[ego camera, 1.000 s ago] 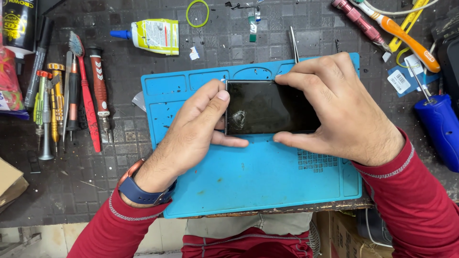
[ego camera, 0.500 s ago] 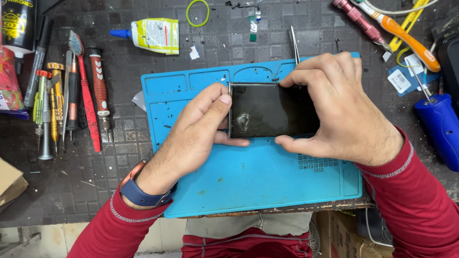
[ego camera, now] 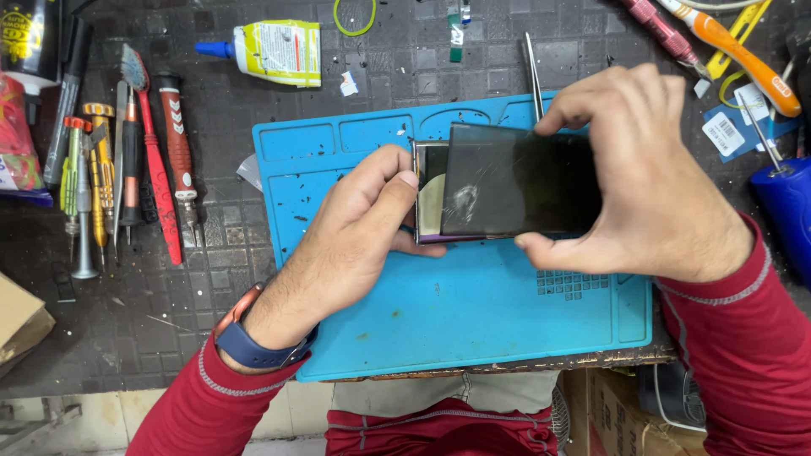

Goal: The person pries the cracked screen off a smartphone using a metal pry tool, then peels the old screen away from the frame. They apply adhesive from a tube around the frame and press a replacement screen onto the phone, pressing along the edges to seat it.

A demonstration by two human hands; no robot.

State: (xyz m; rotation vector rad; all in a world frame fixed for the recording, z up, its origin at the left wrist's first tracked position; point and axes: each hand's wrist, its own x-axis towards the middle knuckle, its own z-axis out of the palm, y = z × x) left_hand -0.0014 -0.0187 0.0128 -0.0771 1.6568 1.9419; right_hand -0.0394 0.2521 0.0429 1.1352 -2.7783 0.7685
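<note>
A black smartphone (ego camera: 431,194) lies over the blue silicone work mat (ego camera: 473,312). Its dark glass screen panel (ego camera: 515,181), cracked near the left end, is lifted and shifted right of the phone body. My left hand (ego camera: 355,236) grips the left end of the phone body with thumb and fingers. At the right end, my right hand (ego camera: 642,177) pinches the glass panel between thumb and fingertips. Both arms wear red sleeves; a blue-strapped watch is on my left wrist.
Screwdrivers and a red-handled tool (ego camera: 156,160) lie in a row at the left. A glue bottle (ego camera: 274,51) and green rubber band (ego camera: 355,15) sit at the back. Tweezers (ego camera: 532,76), an orange-handled tool (ego camera: 735,51) and a blue object (ego camera: 786,219) are at the right.
The glass panel has come away from the phone body and slid right, exposing the phone's left end. My right hand now pinches the panel from the right.
</note>
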